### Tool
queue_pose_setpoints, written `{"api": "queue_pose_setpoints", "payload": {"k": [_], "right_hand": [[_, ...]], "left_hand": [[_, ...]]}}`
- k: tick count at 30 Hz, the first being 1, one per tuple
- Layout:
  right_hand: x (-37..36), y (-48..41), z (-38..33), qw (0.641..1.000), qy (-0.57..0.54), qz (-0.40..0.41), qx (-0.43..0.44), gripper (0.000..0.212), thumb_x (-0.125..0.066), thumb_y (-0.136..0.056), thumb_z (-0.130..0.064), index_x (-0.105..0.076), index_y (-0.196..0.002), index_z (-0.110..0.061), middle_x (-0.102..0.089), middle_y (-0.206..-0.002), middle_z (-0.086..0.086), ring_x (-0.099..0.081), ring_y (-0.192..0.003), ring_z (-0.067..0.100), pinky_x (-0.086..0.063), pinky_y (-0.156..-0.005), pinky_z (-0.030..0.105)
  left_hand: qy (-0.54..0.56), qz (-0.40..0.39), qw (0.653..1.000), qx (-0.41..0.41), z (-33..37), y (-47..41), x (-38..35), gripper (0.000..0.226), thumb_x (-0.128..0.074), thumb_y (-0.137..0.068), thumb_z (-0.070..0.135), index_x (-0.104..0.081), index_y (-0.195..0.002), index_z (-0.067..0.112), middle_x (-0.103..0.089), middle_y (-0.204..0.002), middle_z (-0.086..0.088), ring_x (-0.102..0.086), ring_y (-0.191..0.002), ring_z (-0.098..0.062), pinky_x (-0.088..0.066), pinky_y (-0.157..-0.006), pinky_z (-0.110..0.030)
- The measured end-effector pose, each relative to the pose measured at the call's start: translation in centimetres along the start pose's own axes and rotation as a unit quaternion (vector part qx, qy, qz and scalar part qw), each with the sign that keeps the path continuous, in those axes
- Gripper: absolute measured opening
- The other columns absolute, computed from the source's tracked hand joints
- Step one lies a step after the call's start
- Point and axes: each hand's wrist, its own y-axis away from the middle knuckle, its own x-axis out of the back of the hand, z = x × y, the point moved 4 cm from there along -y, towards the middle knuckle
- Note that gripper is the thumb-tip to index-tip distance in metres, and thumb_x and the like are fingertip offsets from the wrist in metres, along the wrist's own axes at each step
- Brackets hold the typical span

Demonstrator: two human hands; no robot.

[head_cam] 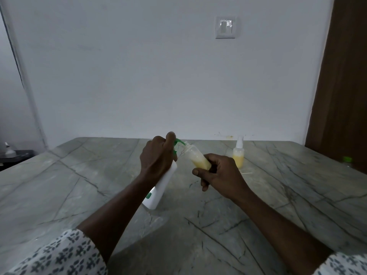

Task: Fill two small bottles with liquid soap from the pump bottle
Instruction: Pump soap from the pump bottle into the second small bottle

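Both forearms reach forward, bare below patterned sleeves (59,255). Left hand (156,156) curls round the neck of the pump bottle (161,188), one digit raised on the pump top. Right hand (220,172), just beside it, grips the base of a tilted small bottle (198,159), thumb pointing toward the left hand.

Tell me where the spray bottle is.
In the head view, the spray bottle stands upright on the table, right of centre near its far edge, just behind the right hand.
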Motion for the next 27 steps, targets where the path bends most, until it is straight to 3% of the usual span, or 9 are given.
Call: {"api": "queue_pose_setpoints", "payload": {"k": [5,14,19,24,27], "right_hand": [[0.12,-0.03,-0.06,1.000,0.001,0.007,-0.003,0.033,-0.078,-0.082,-0.016,-0.067,-0.110,-0.003,-0.067,-0.057,0.001,-0.066,-0.046,0.017,-0.054,-0.050,0.026],[0.16,0.15,-0.16,1.000,0.016,-0.003,0.004,0.031,-0.077,-0.082,-0.014,-0.067,-0.109,-0.002,-0.068,-0.058,0.003,-0.066,-0.046,0.014,-0.053,-0.049,0.023],[0.02,0.14,-0.28,1.000,0.016,-0.006,0.006,0.030,-0.078,-0.082,-0.013,-0.067,-0.108,-0.004,-0.068,-0.058,0.004,-0.066,-0.046,0.015,-0.053,-0.050,0.023],[0.09,0.04,-0.20,1.000,0.006,0.002,0.002,0.029,-0.078,-0.082,-0.014,-0.068,-0.107,-0.003,-0.068,-0.057,0.006,-0.066,-0.045,0.016,-0.052,-0.049,0.024],[0.12,0.07,-0.23,1.000,0.008,0.003,0.003,0.031,-0.078,-0.082,-0.015,-0.067,-0.108,-0.003,-0.068,-0.057,0.006,-0.066,-0.045,0.016,-0.052,-0.049,0.023]], "left_hand": [[-0.022,0.003,1.000,-0.008,0.23,0.13,-0.06,0.089,-0.022,-0.098,0.068,-0.068,-0.050,0.009,-0.066,-0.054,-0.002,-0.060,-0.061,-0.014,-0.039,-0.063,-0.029],[-0.020,0.014,1.000,0.007,0.33,-0.02,0.13,0.058,-0.035,-0.088,0.039,-0.066,-0.052,0.006,-0.067,-0.054,0.001,-0.057,-0.060,-0.017,-0.038,-0.059,-0.027],[-0.013,0.019,1.000,0.013,0.01,-0.19,0.22,0.053,-0.031,-0.081,0.037,-0.067,-0.058,0.005,-0.066,-0.058,-0.003,-0.058,-0.066,-0.023,-0.041,-0.063,-0.031],[-0.019,0.006,1.000,-0.007,0.30,0.17,-0.08,0.075,-0.028,-0.100,0.051,-0.068,-0.053,0.008,-0.066,-0.054,-0.001,-0.058,-0.061,-0.014,-0.036,-0.061,-0.028],[-0.027,0.005,1.000,-0.011,0.37,0.22,-0.06,0.090,-0.021,-0.097,0.070,-0.066,-0.048,0.009,-0.063,-0.050,0.000,-0.059,-0.059,-0.014,-0.038,-0.061,-0.027]]}}
